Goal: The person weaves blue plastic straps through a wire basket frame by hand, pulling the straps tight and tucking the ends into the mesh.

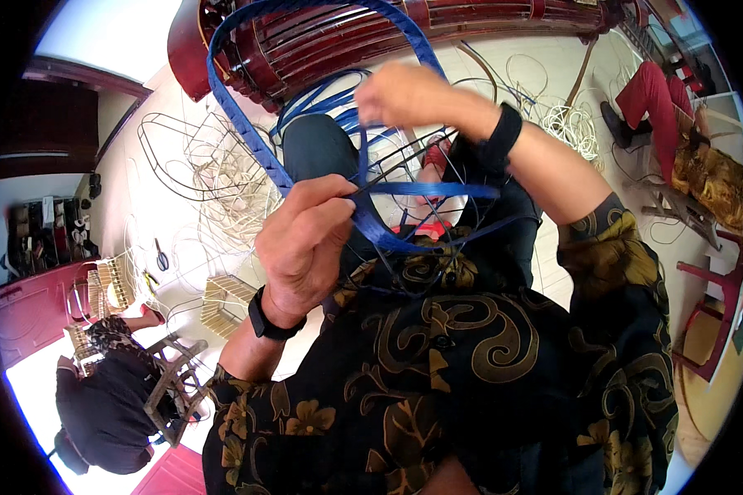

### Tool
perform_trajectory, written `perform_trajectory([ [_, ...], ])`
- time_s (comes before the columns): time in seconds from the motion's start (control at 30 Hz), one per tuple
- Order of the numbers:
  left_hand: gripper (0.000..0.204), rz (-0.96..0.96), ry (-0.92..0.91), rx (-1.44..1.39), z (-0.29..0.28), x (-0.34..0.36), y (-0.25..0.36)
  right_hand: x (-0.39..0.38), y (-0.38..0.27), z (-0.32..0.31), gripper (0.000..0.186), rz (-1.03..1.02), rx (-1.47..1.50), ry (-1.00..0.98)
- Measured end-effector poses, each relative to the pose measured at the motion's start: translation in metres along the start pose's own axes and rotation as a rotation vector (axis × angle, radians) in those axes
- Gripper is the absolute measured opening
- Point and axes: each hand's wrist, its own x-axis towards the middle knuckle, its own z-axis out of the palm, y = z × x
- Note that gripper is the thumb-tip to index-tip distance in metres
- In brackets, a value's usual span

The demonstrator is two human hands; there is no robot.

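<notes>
A dark wire basket frame (404, 155) rests across my lap, partly bound with flat blue strip (429, 190). Its tall handle loop (243, 120), wrapped in blue, arches up and away from me. My left hand (301, 239) is closed on the blue-wrapped rim where strip and wires meet. Raised above the frame, my right hand (409, 95) is closed and slightly blurred. A length of blue strip runs from its fingers down to the rim beside my left hand. My left palm hides part of the rim.
Loose blue strip (326, 99) lies beyond my knees, before a dark red wooden bench (330, 49). Pale cord (231, 177) tangles on the floor at left, near scissors (162, 257) and a beige basket (227, 305). One person (111, 404) sits lower left, another (710, 173) at right.
</notes>
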Motion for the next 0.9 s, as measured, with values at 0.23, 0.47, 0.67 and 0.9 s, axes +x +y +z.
perform_trajectory([
  [0.23,0.014,-0.115,-0.127,-0.110,-0.018,-0.003,-0.007,-0.028,-0.003,-0.049,0.013,0.196,-0.065,-0.126],
  [0.47,0.010,-0.491,0.100,-0.495,-0.005,0.007,0.013,-0.071,-0.093,-0.049,0.024,-0.107,0.157,0.286],
  [0.67,0.015,-0.644,0.113,-0.599,-0.009,0.014,0.008,-0.091,-0.109,-0.036,0.016,-0.111,0.179,0.325],
  [0.9,0.006,-0.750,0.070,-0.703,-0.011,0.032,0.003,-0.101,-0.107,-0.055,0.021,-0.106,0.489,0.054],
])
